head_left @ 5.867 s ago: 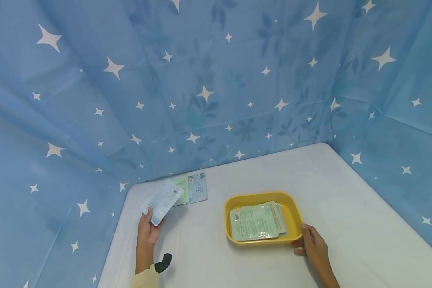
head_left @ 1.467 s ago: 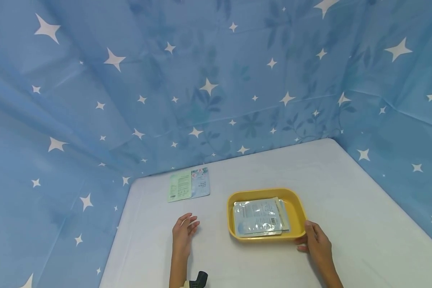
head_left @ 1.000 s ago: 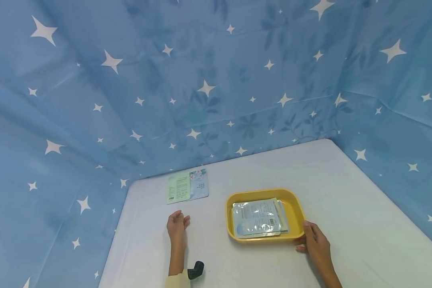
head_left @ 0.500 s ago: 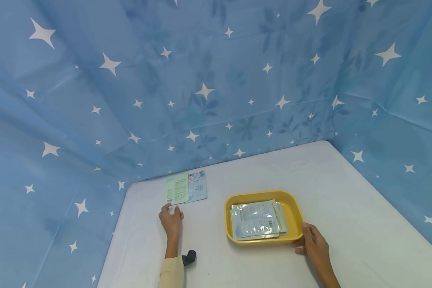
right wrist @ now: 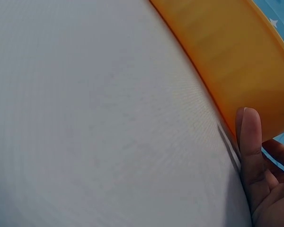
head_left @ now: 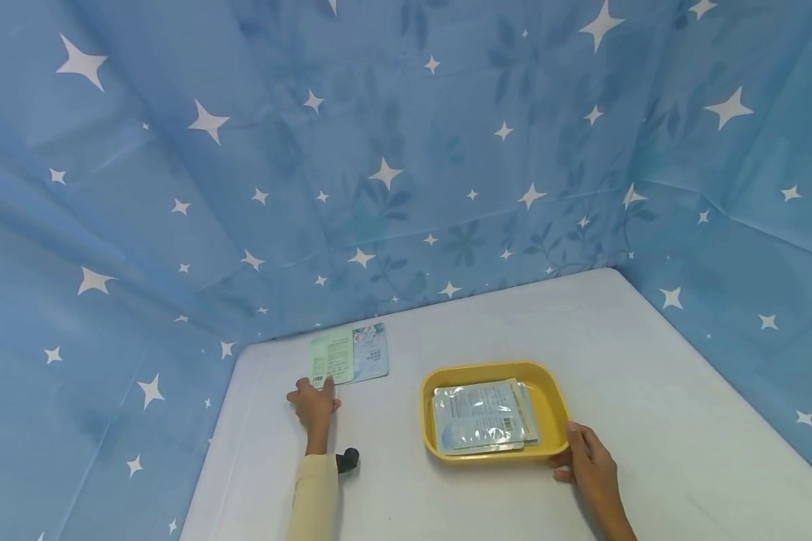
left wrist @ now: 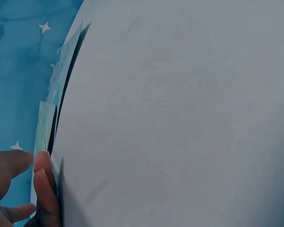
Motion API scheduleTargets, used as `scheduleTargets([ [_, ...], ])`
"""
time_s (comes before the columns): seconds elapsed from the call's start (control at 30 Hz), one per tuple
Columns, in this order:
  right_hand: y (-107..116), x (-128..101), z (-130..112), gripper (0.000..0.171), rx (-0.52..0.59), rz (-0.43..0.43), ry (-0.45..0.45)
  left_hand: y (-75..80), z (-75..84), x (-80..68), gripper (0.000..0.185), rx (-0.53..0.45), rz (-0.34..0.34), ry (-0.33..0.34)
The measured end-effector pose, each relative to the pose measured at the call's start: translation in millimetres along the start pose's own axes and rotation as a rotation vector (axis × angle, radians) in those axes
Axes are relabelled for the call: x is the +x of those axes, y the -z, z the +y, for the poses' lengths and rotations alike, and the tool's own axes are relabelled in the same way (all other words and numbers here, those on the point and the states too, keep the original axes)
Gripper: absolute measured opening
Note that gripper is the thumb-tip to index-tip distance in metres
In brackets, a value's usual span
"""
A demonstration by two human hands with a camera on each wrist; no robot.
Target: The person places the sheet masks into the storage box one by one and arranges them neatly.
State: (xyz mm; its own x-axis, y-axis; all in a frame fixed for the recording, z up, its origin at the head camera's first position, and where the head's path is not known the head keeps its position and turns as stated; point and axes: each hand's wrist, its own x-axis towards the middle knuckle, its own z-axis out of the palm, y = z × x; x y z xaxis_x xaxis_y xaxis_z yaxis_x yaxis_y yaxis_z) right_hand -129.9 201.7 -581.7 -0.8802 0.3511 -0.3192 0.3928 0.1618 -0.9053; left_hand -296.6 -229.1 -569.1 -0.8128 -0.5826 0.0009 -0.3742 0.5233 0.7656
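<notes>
Only overhead: sachets (head_left: pixel 482 418) inside tray (head_left: pixel 431 445).

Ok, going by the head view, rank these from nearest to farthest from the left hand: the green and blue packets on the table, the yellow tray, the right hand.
1. Green and blue packets: at the left hand's fingertips, by the back left corner.
2. Yellow tray: to the right, mid-table, holding a stack of packets.
3. Right hand: farthest, at the tray's near right corner.
</notes>
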Motion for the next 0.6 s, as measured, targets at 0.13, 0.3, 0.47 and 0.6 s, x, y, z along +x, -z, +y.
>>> scheduleTargets([
  [0.13,-0.6,0.4,0.6,0.072,-0.004,0.009,0.005,2.5,0.6,4.0,0.061,0.040,-0.034,0.011],
  [0.3,-1.3,0.1,0.2,0.071,-0.005,0.014,0.010,8.1,2.2,8.7,0.069,0.110,-0.085,0.011],
  [0.47,-1.2,0.1,-2.4,0.071,-0.007,0.016,0.020,9.3,7.3,11.5,0.077,0.178,-0.072,0.015],
  [0.6,-0.4,-0.6,-0.7,0.072,-0.009,0.013,0.010,8.4,6.1,13.4,0.078,0.214,-0.066,0.018],
])
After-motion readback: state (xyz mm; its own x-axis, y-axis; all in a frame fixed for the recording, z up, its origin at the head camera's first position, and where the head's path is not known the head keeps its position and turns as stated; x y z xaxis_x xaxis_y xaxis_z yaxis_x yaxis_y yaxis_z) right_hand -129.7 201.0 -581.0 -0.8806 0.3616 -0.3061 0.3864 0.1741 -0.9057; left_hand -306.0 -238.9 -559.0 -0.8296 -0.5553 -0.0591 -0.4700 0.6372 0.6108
